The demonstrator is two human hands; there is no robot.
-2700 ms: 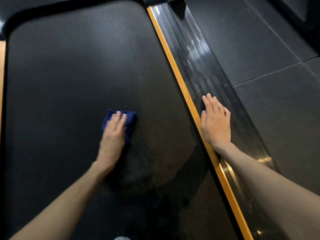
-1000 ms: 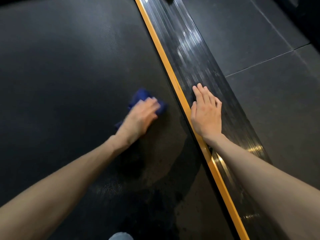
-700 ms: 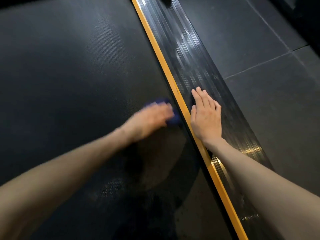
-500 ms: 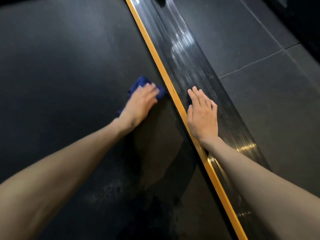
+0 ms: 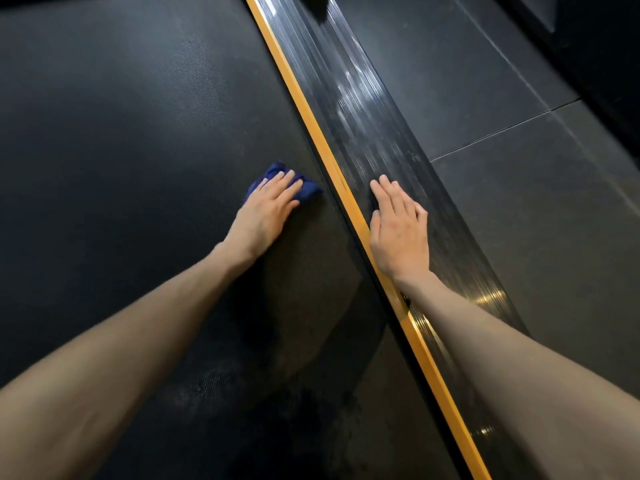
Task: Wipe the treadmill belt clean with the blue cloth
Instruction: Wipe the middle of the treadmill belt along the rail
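Well, at the left we had the treadmill belt [image 5: 121,133], a broad, dark, textured surface filling most of the view. Our left hand [image 5: 266,211] reached across it and lay flat, fingers straight and together, pressing the blue cloth [image 5: 309,192] onto the belt rather than gripping it. The cloth was bunched small under the fingers, close to the belt's right edge, with folds showing beyond the fingertips and beside the thumb. Just to the right ran the orange edge strip [image 5: 313,133], separated from the cloth by a narrow band of belt. Beyond it our right hand [image 5: 398,230] rested palm-down on the glossy ribbed side rail [image 5: 367,109], fingers extended and holding nothing, apparently as a brace. Farthest right lay dark floor tiles [image 5: 519,220].

We judged the wiping to be mid-course, though we could not tell how much of the belt was done. Since only a flat palm pinned the cloth, a fast stroke could leave it behind or roll it up. This near the right edge, a fold might snag in the seam beside the orange strip. Hard pushing could make the belt roll, and the bracing palm might skid on the shiny rail.
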